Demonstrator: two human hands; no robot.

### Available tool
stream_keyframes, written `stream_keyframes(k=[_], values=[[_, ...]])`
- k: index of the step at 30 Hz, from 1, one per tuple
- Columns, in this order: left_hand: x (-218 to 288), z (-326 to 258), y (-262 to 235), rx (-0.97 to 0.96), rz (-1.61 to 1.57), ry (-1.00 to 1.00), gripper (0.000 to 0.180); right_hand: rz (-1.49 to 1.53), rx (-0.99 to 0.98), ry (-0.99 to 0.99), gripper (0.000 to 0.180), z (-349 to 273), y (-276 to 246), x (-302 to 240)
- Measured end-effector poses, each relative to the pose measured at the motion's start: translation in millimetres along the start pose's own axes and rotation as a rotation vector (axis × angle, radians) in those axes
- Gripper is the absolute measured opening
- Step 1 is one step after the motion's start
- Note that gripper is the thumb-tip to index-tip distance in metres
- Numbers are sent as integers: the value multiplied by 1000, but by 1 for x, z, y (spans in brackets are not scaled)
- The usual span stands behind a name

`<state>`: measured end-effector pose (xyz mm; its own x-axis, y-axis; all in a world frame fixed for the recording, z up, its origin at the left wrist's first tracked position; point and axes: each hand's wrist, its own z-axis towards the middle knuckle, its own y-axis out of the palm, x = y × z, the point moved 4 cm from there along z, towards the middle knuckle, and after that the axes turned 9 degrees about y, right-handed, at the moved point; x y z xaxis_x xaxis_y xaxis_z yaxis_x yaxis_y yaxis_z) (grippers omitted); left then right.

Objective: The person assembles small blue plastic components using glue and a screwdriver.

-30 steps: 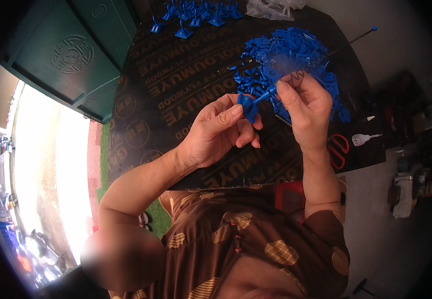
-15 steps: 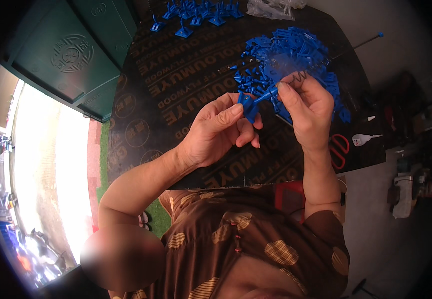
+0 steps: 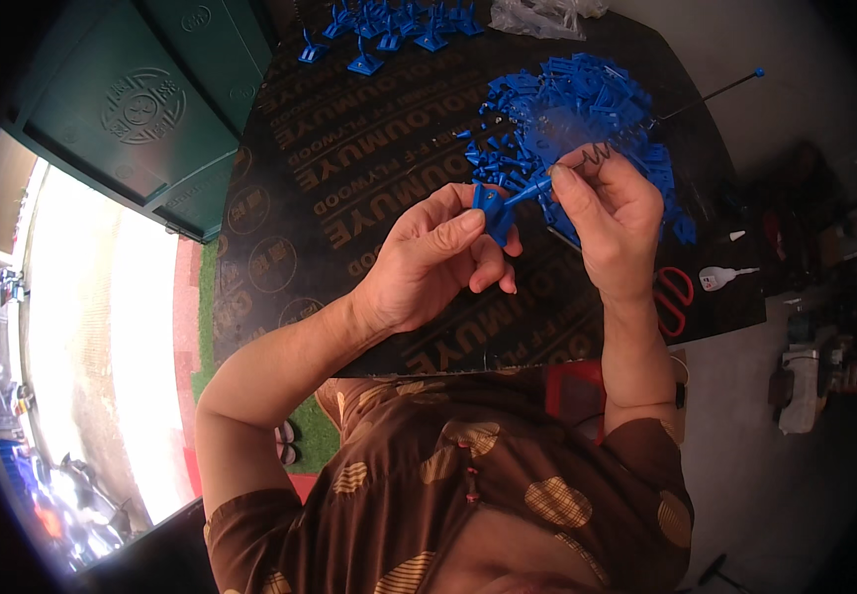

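Observation:
My left hand (image 3: 433, 252) pinches a blue plastic piece with a flat, angled base (image 3: 491, 213) between thumb and forefinger, its other fingers loosely curled. My right hand (image 3: 615, 218) is closed on a slim blue stem (image 3: 529, 191) that meets the base piece. A thin dark wire with a coiled spring section (image 3: 597, 154) shows above my right fingers. Farther right, a thin rod ends in a small blue tip (image 3: 760, 71); it seems to be in line with the spring, though the join is hard to make out.
Behind my hands lies a heap of loose blue plastic parts (image 3: 597, 94) on the dark plywood table (image 3: 300, 208). Several similar blue pieces (image 3: 428, 38) stand at the far left, beside a clear plastic bag (image 3: 537, 18). Red-handled scissors (image 3: 676, 300) and a small white bottle (image 3: 720, 277) lie at right.
The rod with the blue tip has shifted slightly and shows more clearly. My hands have barely moved and keep the same grips. My left upper arm's sleeve now shows.

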<state>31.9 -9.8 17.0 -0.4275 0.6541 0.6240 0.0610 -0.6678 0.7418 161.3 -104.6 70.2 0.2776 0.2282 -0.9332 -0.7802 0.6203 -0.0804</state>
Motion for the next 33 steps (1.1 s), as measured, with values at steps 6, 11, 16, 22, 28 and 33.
stream_keyframes(k=[6,11,16,22,28,33], values=[[-1,0,-1,-8,-6,6,39,1,1,-10,6,0,0,0],[0,0,0,-9,0,9,39,-2,4,-8,6,1,0,1],[0,-1,0,-10,12,17,38,3,5,-1,6,0,0,-1],[-1,0,-1,-12,20,24,36,-15,18,-5,6,0,1,-1],[-3,-1,-3,-10,111,29,43,-34,21,-20,6,0,0,0],[-3,-2,-5,-8,147,19,44,-46,31,-22,6,-1,1,-3]])
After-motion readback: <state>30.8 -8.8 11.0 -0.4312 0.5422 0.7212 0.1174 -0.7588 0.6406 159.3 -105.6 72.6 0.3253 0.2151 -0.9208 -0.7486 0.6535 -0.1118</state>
